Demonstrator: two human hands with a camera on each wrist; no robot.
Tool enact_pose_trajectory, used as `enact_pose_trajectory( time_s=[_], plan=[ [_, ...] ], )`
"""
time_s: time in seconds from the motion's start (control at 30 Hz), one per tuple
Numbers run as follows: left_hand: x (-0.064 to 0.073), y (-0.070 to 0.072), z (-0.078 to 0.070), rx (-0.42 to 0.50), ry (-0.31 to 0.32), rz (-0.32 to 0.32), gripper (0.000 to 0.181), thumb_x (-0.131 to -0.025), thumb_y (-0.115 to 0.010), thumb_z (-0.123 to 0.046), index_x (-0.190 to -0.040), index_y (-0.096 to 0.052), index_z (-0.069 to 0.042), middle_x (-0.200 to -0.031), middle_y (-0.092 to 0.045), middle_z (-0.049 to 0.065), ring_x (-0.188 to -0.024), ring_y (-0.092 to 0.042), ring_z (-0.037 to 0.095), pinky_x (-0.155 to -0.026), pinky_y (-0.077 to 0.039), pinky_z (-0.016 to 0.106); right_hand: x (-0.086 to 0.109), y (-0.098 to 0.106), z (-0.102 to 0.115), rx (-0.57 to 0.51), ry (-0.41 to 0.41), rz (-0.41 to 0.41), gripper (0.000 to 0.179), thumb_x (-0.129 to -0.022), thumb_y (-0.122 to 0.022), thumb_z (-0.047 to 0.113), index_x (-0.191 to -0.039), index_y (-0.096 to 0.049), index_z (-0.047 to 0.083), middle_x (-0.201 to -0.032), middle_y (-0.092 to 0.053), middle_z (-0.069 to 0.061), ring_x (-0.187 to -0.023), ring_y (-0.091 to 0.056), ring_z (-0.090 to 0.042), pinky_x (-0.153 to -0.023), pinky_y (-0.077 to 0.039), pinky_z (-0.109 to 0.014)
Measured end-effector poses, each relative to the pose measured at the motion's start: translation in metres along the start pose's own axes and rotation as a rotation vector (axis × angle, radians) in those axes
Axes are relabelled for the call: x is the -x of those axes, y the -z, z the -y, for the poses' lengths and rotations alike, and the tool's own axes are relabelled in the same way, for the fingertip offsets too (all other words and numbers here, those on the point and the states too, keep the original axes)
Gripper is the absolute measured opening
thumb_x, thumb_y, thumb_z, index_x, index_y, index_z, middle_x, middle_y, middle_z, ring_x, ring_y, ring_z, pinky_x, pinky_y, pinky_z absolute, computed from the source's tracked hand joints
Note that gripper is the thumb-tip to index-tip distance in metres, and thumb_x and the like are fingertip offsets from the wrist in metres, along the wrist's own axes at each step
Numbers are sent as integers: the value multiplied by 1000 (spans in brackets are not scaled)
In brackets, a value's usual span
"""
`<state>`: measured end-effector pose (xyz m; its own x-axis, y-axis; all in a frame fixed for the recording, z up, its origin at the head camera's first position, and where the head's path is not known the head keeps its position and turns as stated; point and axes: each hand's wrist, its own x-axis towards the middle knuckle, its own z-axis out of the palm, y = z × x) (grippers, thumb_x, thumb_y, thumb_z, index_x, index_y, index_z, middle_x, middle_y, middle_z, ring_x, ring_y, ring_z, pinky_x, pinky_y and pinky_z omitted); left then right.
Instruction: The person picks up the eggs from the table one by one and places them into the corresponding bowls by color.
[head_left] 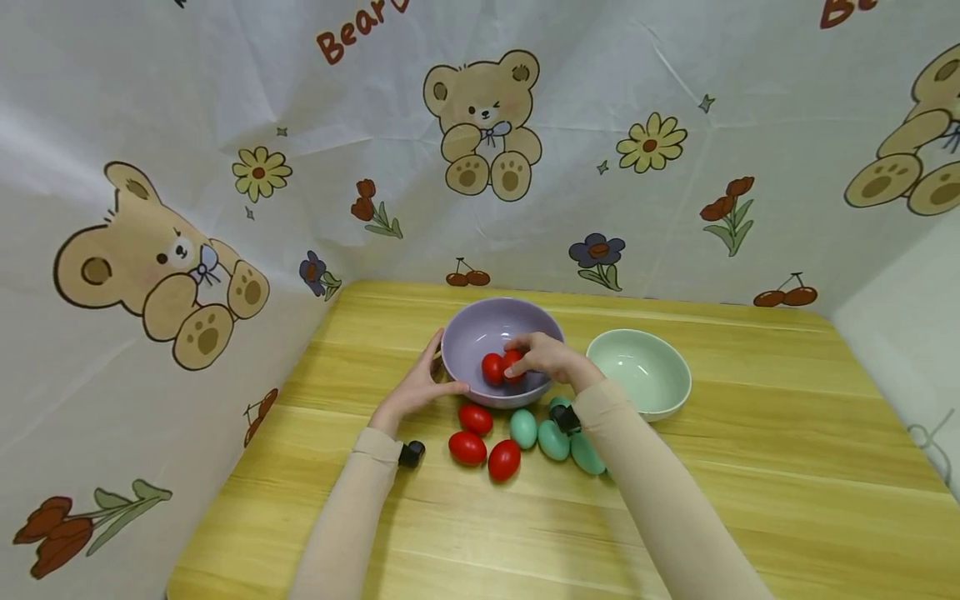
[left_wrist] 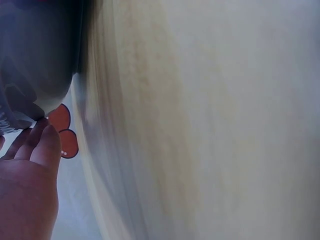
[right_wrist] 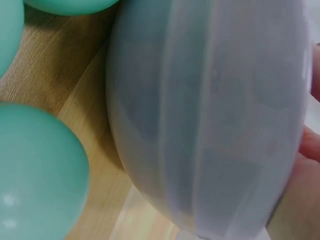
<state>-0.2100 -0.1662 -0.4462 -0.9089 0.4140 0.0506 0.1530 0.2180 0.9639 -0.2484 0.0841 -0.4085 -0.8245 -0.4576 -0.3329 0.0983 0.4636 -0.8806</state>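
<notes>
A purple bowl [head_left: 487,321] stands on the wooden table. My left hand [head_left: 412,390] spreads its thumb and fingers against the bowl's left and front outside; in the left wrist view, the fingertips [left_wrist: 46,131] touch its wall. My right hand [head_left: 551,358] reaches inside over the right rim and pinches a red egg [head_left: 514,360] between thumb and fingers. Beside it in the bowl lies another red egg [head_left: 492,368]. The right wrist view shows mostly the bowl's outer wall [right_wrist: 210,110], which hides the pinched egg.
In front of the bowl lie three red eggs [head_left: 468,448] and several green eggs [head_left: 554,439], some partly behind the right wrist. A light green bowl [head_left: 645,371] stands to the right. A cloth with printed bears [head_left: 491,125] hangs behind and at the left.
</notes>
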Motion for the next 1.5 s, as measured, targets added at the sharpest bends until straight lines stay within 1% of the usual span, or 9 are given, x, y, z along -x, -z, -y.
enact_pose_trajectory(
  time_s=[0.13,0.27,0.57,0.83,0.97,1.1,1.27,1.37,1.5],
  plan=[
    [1,0,-1,-7,11,-4,105,-77,-76,-11,-148,1,-4,-152,-4,17,-132,-23,40,-108,-19,41,-4,-1,0,14,-25,-15,54,-78,-69,0,-128,-49,-7,-127,-47,-20,-107,-46,-29,-94,-42,-35],
    [1,-1,-2,-10,18,-7,104,-78,-76,-11,-148,1,-4,-152,-4,16,-133,-23,39,-108,-19,40,-8,-3,-1,38,-25,-12,55,-76,-70,-1,-127,-49,-9,-126,-48,-20,-106,-46,-29,-94,-41,-33],
    [1,-2,-1,6,25,-5,104,-78,-75,-11,-148,1,-5,-152,-4,16,-133,-21,39,-108,-20,40,-10,-7,-2,143,-12,-3,52,-72,-75,0,-120,-56,-8,-113,-56,-16,-98,-48,-26,-86,-42,-27],
    [0,-2,2,14,30,-8,105,-77,-76,-11,-149,1,-7,-153,-3,14,-134,-21,37,-108,-20,37,-13,-10,-2,286,-49,-33,51,-70,-77,5,-117,-60,-3,-111,-57,-14,-99,-48,-26,-90,-41,-31],
    [0,-1,4,11,27,-9,105,-77,-76,-12,-149,1,-7,-153,-4,13,-134,-22,37,-108,-20,37,-14,-11,-2,378,-49,-32,51,-70,-78,9,-117,-61,0,-109,-57,-12,-97,-48,-26,-87,-42,-31],
    [0,-2,6,14,20,-13,105,-77,-76,-11,-149,0,-6,-153,-5,14,-133,-22,37,-108,-20,37,-13,-13,-1,428,-49,-25,52,-70,-79,10,-117,-62,1,-106,-59,-11,-95,-49,-26,-85,-43,-31],
    [1,-3,6,7,20,-11,105,-78,-76,-12,-149,0,-6,-153,-4,14,-133,-23,37,-108,-20,37,-11,-16,-1,445,-26,-41,53,-70,-79,12,-118,-61,-1,-107,-60,-11,-96,-51,-25,-87,-43,-32],
    [1,-2,5,13,20,-10,104,-78,-75,-11,-149,0,-6,-153,-4,14,-133,-22,37,-108,-19,39,-10,-16,-1,388,0,-68,55,-72,-78,13,-120,-58,-3,-114,-60,-14,-102,-52,-26,-93,-41,-34],
    [1,-2,3,31,8,-8,103,-78,-75,-10,-149,0,-6,-153,-4,16,-133,-21,40,-109,-17,43,-9,-16,-2,291,62,-113,58,-74,-76,12,-125,-54,-5,-120,-57,-18,-110,-51,-28,-99,-38,-37]
  ],
)
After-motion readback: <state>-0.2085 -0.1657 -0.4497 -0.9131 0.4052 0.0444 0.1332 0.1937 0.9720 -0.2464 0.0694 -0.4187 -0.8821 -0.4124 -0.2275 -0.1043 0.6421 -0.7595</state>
